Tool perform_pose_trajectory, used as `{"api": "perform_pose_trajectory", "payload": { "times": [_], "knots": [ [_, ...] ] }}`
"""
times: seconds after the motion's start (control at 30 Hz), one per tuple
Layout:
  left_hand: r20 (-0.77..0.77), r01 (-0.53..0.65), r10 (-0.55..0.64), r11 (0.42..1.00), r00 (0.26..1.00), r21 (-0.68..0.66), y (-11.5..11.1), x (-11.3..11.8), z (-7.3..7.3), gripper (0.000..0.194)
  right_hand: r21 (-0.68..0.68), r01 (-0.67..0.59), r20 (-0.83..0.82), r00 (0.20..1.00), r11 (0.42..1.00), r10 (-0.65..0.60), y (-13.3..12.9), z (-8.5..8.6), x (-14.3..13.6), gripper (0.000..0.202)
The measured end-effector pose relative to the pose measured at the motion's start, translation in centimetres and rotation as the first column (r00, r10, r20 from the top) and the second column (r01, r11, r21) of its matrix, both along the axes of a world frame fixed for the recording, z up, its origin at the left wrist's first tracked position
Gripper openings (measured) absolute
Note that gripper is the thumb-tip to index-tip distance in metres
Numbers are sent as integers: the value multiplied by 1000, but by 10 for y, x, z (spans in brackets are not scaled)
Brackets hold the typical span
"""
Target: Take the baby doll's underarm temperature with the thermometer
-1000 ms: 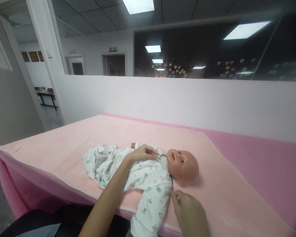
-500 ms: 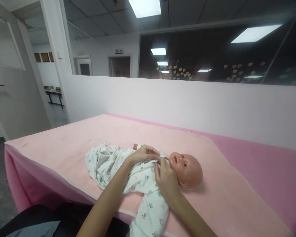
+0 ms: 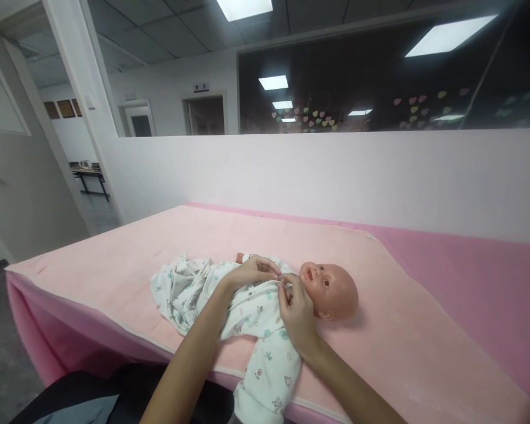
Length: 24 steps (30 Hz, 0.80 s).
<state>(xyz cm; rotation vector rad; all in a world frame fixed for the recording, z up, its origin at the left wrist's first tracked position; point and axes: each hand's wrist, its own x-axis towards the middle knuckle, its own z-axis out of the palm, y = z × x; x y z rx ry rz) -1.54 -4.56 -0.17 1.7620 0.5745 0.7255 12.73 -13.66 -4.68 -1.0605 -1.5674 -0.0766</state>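
Observation:
A baby doll (image 3: 338, 291) lies on its back, its bald head to the right. It wears a white printed bodysuit (image 3: 251, 315) with long sleeves, and the leg end lies bunched to the left. My left hand (image 3: 254, 272) rests over the chest, its fingertips pinching the cloth of the front opening just below the neck. Right beside them, my right hand (image 3: 298, 312) pinches the same edge with thumb and fingers. The exact fastening between the fingertips is too small to make out. One small doll hand (image 3: 239, 258) sticks out of the far sleeve.
The doll lies on a peach-coloured mat (image 3: 128, 253) spread over a pink cover (image 3: 481, 277). The near sleeve hangs over the front edge. A white wall (image 3: 291, 176) with a window stands behind, and a grey door (image 3: 22, 176) is at the left.
Both hands stay at the neck opening, and the fingertips have drawn closer together into a pinch on the cloth. The camera view has tilted and shifted slightly.

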Motion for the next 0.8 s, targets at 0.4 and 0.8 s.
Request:
{"api": "perform_pose_trajectory", "payload": {
  "times": [0.4, 0.8],
  "knots": [
    [-116, -89, 98, 993, 988, 76, -1, 0, 3, 43, -9, 4, 40, 999, 1000, -4, 2, 2, -1, 18],
    [-38, 109, -110, 993, 993, -38, -5, -4, 5, 37, -25, 9, 62, 998, 1000, -8, 1, 5, 0, 17]
  ]
}}
